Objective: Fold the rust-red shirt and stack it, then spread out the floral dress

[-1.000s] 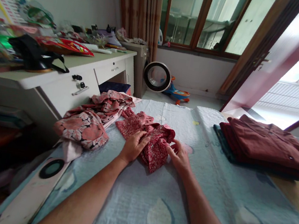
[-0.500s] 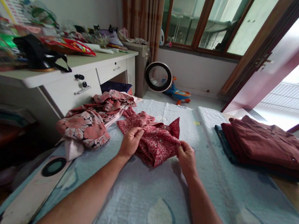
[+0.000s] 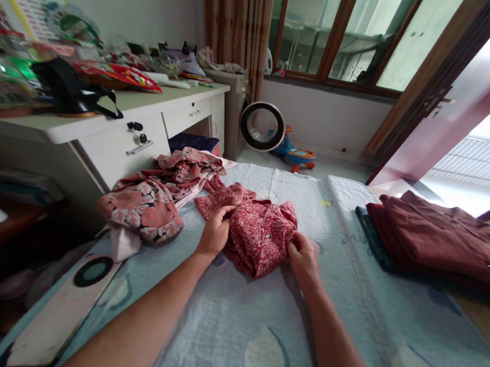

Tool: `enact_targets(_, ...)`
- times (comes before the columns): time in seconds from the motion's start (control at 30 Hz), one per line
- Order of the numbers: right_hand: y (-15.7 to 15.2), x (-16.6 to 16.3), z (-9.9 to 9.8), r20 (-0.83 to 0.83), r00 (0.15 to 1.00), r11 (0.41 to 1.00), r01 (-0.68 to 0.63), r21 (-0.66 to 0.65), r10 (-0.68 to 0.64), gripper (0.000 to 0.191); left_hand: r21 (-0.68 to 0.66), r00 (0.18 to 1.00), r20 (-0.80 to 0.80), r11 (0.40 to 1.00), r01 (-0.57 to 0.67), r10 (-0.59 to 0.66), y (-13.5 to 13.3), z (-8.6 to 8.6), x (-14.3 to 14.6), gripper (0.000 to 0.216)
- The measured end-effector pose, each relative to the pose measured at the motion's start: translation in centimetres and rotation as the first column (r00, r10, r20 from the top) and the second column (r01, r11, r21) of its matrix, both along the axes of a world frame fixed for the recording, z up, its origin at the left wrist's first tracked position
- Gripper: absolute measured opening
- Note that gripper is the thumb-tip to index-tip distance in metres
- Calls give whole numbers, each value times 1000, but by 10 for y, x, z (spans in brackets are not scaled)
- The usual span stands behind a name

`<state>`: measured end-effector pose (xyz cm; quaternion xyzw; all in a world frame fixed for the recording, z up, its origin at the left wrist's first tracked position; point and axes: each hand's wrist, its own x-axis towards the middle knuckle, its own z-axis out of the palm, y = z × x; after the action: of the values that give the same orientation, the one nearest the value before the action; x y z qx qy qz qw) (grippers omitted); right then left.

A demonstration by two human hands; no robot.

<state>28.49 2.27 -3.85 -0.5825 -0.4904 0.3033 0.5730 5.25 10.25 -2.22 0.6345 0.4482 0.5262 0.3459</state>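
The red patterned garment (image 3: pixel 262 236) lies on the pale blue cloth (image 3: pixel 269 311) straight ahead of the person, and most of its bunched body sits between the two hands. Its long axis runs aslant, from a narrower far end at the upper left, beyond the left hand (image 3: pixel 215 233), down to a fuller near end between the hands, where the lower edge drops to a blunt point facing the person. The left hand is the nearer to the middle of that length: its thumb and forefinger pinch the fabric at the near part's left side, the other fingers curled in. The right hand (image 3: pixel 302 259) sits at the opposite side, a little lower in the view, its fingertips drawn together on the garment's right edge. So the hands face each other across the near part, while the far end lies outside their grip. Whether the pinched part is lifted clear of the cloth, I cannot tell. Left of the left hand, a crumpled floral garment (image 3: pixel 142 211) rests near the red one's far end; whether they touch is unclear. Well apart on the right, beyond the right hand, is a stack of folded maroon clothes (image 3: pixel 449 244).
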Motion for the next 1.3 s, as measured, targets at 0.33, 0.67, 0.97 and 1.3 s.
enact_targets(0.33,-9,-17,3,421,904,997,-82,-5,76,42,150,792,-607,968,203,-73,-31,2,22,48)
enact_targets(0.67,-5,-16,2,192,976,994,-92,-62,103,19,256,926,-352,937,238,-139,-37,6,24,30)
enact_targets(0.97,-8,0,18,-41,992,992,124,21,-123,12,221,975,-13,951,-214,222,-8,18,-8,13)
enact_targets(1.3,-13,3,19,-285,958,998,45,44,-31,27,253,954,-41,927,-276,295,3,2,-11,45)
